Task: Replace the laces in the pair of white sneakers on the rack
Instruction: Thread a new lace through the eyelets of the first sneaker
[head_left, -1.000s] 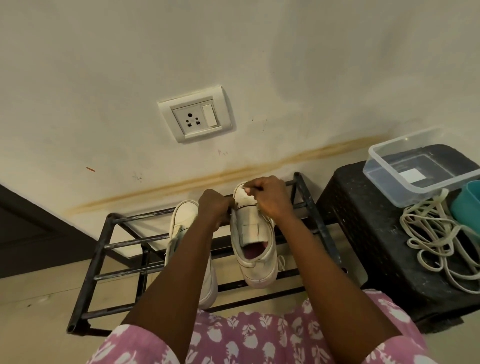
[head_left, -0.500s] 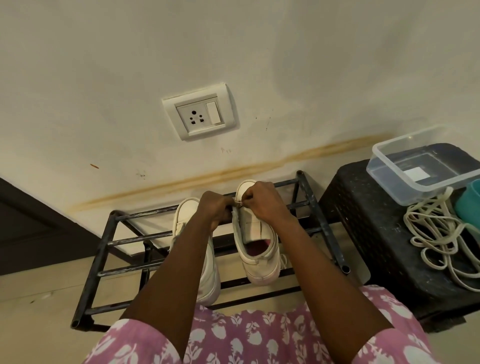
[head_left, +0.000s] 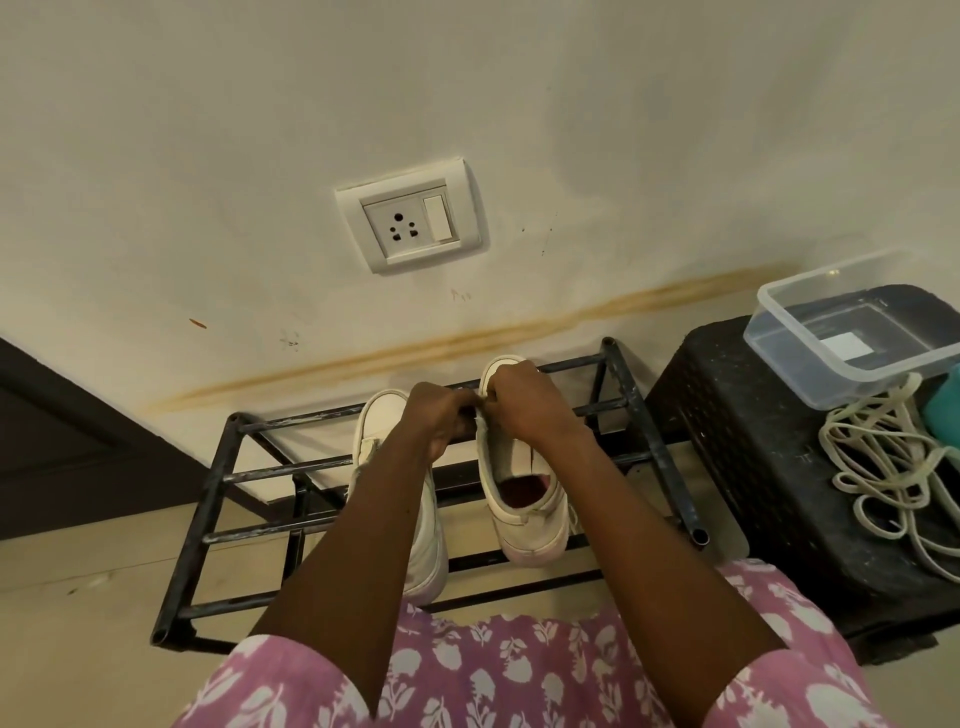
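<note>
- While the right-hand sneaker (head_left: 530, 514) lies on the rack (head_left: 208, 519) with its toe to twelve o'clock at the wall and its heel to six, its open throat faces the person, which suits work on the eyelets.
- Left hand (head_left: 441, 415) and right hand (head_left: 524, 405) meet over its forepart, fingers curled and pinching the edge of the upper. Whether a lace end sits between the fingertips cannot be told.
- Left-hand sneaker (head_left: 382, 421), at nine o'clock of the first and partly hidden by the forearm, lies untouched.
- Loose laces (head_left: 883, 467) lie heaped on the black stool (head_left: 737, 441) at three o'clock of the rack, probably so that they are near enough to reach.
</note>
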